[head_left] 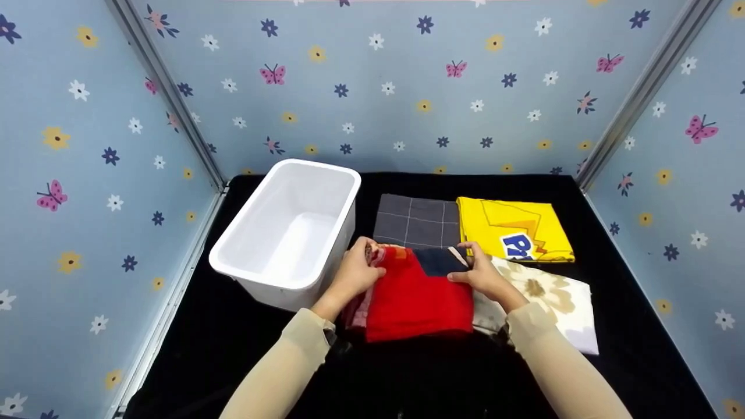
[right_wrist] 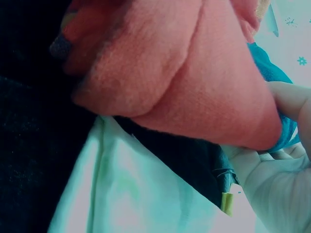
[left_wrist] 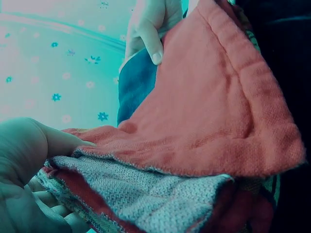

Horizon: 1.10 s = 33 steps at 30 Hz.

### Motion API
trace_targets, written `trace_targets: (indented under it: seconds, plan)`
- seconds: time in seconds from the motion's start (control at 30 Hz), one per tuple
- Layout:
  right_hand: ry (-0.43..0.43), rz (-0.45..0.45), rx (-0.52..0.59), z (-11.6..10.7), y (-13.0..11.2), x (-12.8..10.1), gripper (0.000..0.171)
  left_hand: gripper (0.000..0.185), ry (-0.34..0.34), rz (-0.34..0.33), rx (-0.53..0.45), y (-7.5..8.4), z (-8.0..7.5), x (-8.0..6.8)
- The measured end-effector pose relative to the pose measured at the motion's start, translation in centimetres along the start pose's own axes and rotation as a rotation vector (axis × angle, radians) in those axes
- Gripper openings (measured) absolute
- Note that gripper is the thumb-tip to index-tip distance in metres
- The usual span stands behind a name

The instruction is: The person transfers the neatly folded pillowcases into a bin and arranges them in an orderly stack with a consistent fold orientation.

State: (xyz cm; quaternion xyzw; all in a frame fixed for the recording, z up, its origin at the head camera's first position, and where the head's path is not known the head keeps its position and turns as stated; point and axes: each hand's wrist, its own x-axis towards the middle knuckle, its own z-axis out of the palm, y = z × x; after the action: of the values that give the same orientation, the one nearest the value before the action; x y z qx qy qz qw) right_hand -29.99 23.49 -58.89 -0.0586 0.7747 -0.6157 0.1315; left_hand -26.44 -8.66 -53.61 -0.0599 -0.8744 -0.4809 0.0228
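A folded red cloth [head_left: 416, 299] with a navy patch [head_left: 439, 261] lies at the front middle of the black table [head_left: 221, 337], on top of other folded fabric. My left hand [head_left: 356, 273] grips its left edge, thumb on top; the left wrist view shows the red cloth [left_wrist: 214, 107] over a grey woven layer [left_wrist: 141, 194]. My right hand [head_left: 480, 273] pinches the right edge near the navy patch. In the right wrist view the red cloth [right_wrist: 184, 73] is bunched above my fingers [right_wrist: 286, 97].
A white plastic bin [head_left: 291, 230] stands just left of my hands. Behind lie a folded grey checked cloth [head_left: 416, 221] and a yellow printed cloth [head_left: 512, 230]. A cream floral cloth [head_left: 553, 297] lies to the right. Flowered walls close in three sides.
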Motion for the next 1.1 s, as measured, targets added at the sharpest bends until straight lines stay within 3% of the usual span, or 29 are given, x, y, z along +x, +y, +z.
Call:
trace_targets:
  seconds: [0.43, 1.1]
  plan:
    - [0.027, -0.016, 0.013, -0.7, -0.9, 0.0, 0.076, 0.045, -0.015, 0.080, 0.054, 3.6, -1.0, 0.0]
    - [0.073, -0.009, -0.028, -1.9, -4.1, 0.8, 0.081, 0.046, -0.001, 0.108, 0.087, 6.1, -2.5, 0.9]
